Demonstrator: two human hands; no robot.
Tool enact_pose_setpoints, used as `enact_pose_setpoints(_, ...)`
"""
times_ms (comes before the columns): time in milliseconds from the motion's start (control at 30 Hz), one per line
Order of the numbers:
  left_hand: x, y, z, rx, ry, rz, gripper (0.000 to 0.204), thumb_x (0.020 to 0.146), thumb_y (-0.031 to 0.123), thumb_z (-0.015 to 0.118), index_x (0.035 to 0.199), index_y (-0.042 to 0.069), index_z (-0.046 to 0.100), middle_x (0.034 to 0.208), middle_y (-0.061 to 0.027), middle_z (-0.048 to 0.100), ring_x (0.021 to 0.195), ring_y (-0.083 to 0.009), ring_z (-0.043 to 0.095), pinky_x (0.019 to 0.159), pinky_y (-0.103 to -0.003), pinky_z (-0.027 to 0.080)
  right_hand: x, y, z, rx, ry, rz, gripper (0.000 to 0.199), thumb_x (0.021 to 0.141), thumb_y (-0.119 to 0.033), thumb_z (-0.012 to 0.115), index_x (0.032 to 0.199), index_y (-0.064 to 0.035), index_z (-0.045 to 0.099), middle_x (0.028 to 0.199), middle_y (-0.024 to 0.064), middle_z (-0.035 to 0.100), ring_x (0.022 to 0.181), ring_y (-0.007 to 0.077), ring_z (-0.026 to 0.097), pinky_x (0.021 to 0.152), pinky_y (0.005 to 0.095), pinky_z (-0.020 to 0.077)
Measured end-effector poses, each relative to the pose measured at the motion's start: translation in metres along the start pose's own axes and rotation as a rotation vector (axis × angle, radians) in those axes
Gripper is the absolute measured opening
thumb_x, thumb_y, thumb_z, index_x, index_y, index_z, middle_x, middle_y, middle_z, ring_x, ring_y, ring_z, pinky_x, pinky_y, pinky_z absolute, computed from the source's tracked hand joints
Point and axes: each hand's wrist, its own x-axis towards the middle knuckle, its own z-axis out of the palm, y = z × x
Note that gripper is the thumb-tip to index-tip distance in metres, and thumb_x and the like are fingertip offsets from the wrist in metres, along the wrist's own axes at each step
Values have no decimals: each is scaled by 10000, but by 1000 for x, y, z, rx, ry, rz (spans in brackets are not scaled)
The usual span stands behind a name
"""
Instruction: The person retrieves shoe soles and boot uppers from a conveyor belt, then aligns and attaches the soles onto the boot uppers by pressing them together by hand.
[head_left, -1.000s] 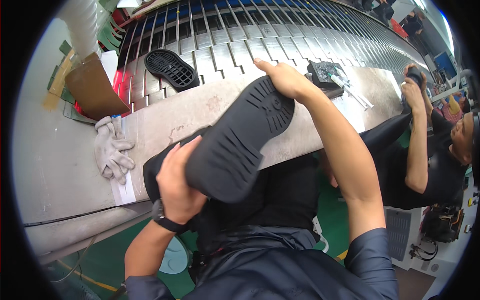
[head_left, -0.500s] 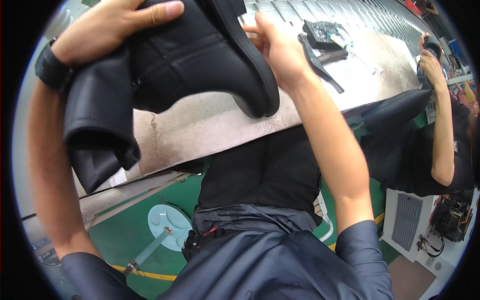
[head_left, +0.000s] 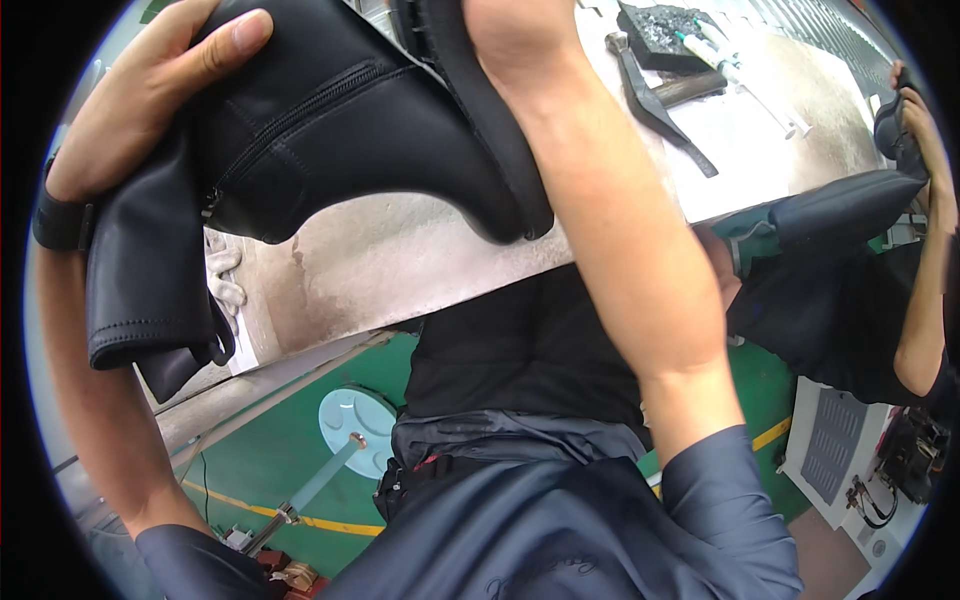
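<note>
A black leather boot (head_left: pixel 340 150) with a side zip is held up on its side over the metal worktable (head_left: pixel 390 250). Its soft shaft folds down over my left forearm. My left hand (head_left: pixel 165 95) grips the boot's upper, thumb lying across the leather. At the thick black sole (head_left: pixel 480 110) is my right hand (head_left: pixel 520 35), cut off by the top edge; its fingers are hidden. Right of that forearm lie a long dark curved tool (head_left: pixel 655 110) and a dark-handled tool (head_left: pixel 690 90).
A speckled black block (head_left: pixel 660 35) and white syringe-like tools with green tips (head_left: pixel 735 70) lie farther right. Pale gloves (head_left: pixel 225 280) rest beside the boot shaft. A co-worker's hand (head_left: pixel 925 125) holds a dark item. Below stands a round light-blue pedestal base (head_left: pixel 350 430).
The boot and my left hand have shifted left in the picture. My right hand has moved up and left along the sole, its fingers passing out of sight. Gloves have come into view.
</note>
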Motion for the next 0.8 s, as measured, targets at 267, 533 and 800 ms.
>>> enact_pose_setpoints(267, -5, 15, -21, 189, 57, -116, 690, 1083, 481, 667, 1542, -18, 543, 1393, -115, 667, 1283, -172, 626, 1121, -280, 464, -62, -10, -20, -663, 50, 209, 527, 1165, -425, 477, 1268, 37, 709, 1069, 91, 743, 1008, 168, 673, 981, 334, 505)
enact_pose_setpoints(533, 17, 9, -8, 168, 39, -91, 700, 1074, 491, 678, 1510, -43, 560, 1366, -136, 672, 1247, -168, 641, 1088, -280, 488, -101, -36, -25, -963, -132, 124, 470, 1191, -320, 469, 1020, 68, 673, 714, 19, 496, 714, 135, 479, 1051, 379, 537)
enact_pose_setpoints(800, 26, 1, 4, 43, -20, -35, 728, 1065, 480, 698, 1498, -81, 534, 1338, -129, 663, 1225, -167, 628, 1090, -298, 481, -97, -32, -29, -965, -97, 20, 467, 1141, -260, 550, 1300, 165, 660, 1044, 303, 766, 903, 439, 769, 977, 439, 574)
